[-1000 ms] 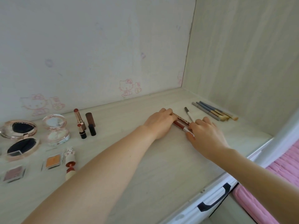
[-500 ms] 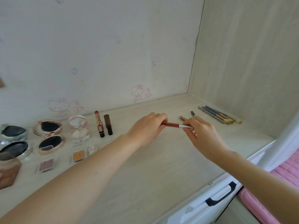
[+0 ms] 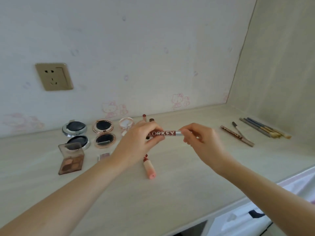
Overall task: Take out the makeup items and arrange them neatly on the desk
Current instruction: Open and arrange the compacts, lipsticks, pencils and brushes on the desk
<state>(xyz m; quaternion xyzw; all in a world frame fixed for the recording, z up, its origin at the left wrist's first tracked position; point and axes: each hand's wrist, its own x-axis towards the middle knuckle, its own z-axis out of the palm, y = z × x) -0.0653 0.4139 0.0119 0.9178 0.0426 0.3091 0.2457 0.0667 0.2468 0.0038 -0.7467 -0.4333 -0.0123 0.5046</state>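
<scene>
— What have we got in our hands?

— A red lip pencil (image 3: 163,133), held level above the table (image 3: 187,176). Our left hand (image 3: 138,147) has its fingers curled round the red barrel; our right hand (image 3: 202,142) pinches the silver end with its fingers clamped on it. We can read "ORKEY" on the barrel between the two.

— And what do we see laid out?

— At far right, a row of brushes (image 3: 265,127) lying side by side near the side wall. Just left of them a thin liner (image 3: 237,129) crosses a second pencil (image 3: 237,136), and the two touch. At far left, two open compacts: a silver one (image 3: 75,132) and, right of it, a rose-gold one (image 3: 104,133). A clear pot (image 3: 126,124) stands right of those. Nearer us on the left, an open brown palette (image 3: 71,159). A small pan (image 3: 104,155) shows right of it, partly behind our left wrist.

— Anything under our hands?

— A pink tube (image 3: 149,169) lies on the table below the left hand, its far end hidden. Two lipsticks (image 3: 144,117) peek out behind our left fingers; we can't tell more of them.

— And the wall?

— A socket (image 3: 54,76) at upper left.
</scene>
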